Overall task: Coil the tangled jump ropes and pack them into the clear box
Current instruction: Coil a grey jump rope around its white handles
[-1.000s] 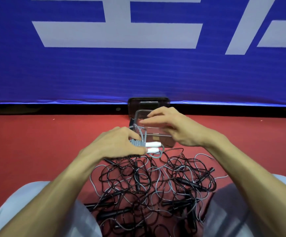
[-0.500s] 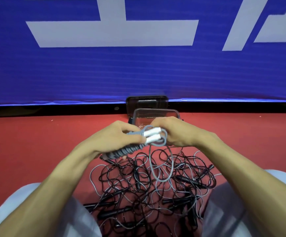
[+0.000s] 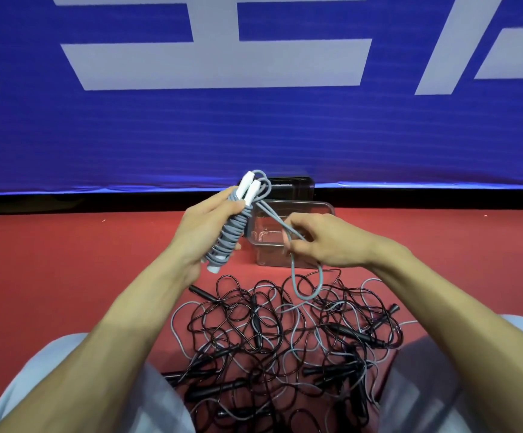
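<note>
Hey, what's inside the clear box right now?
No rope shows inside the clear box; its visible floor looks bare. The right hand and the grey jump rope it pinches cover the near part, which is hidden.

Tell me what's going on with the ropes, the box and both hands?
grey jump rope, mostly wound round its white handles, one loop hanging loose.
left hand, grips the wound bundle.
right hand, pinches the loose loop.
clear box, open, looks empty.
black and grey ropes, tangled on the floor.
</note>
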